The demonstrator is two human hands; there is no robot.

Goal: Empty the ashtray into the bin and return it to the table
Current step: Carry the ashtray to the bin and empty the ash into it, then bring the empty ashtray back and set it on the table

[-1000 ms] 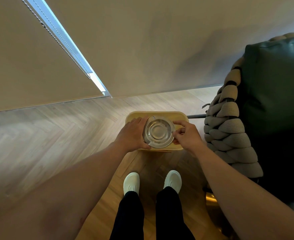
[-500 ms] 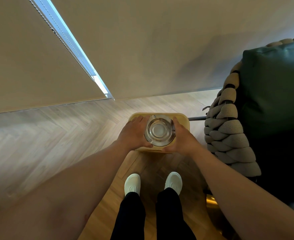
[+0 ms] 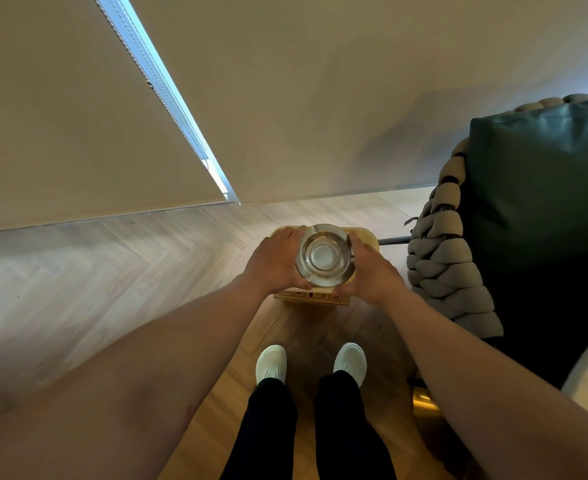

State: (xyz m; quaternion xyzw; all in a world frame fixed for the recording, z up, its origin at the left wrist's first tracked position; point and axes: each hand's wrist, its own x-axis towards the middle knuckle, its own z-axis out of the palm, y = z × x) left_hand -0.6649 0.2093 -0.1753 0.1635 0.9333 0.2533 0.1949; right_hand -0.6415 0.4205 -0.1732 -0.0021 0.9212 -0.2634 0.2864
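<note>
A round glass ashtray [image 3: 324,255] is held between both hands, directly above a yellow bin [image 3: 368,237] that stands on the wooden floor. My left hand [image 3: 274,260] clasps its left side and my right hand [image 3: 372,268] clasps its right side. The ashtray's concentric rings face the camera; I cannot tell whether I see its bowl or its underside. Most of the bin's opening is hidden behind the ashtray and my hands. Only the bin's rim and its labelled front edge [image 3: 311,296] show.
A dark green chair [image 3: 542,202] with a thick braided beige side [image 3: 441,265] stands close on the right. A brass-coloured base [image 3: 424,407] sits by my right foot. Beige blinds [image 3: 285,98] hang ahead. My white shoes [image 3: 272,363] stand just behind the bin.
My right hand has shifted from pinching the ashtray's rim with its fingertips to clasping its side. The ashtray has stayed over the bin, drifting slightly further over it.
</note>
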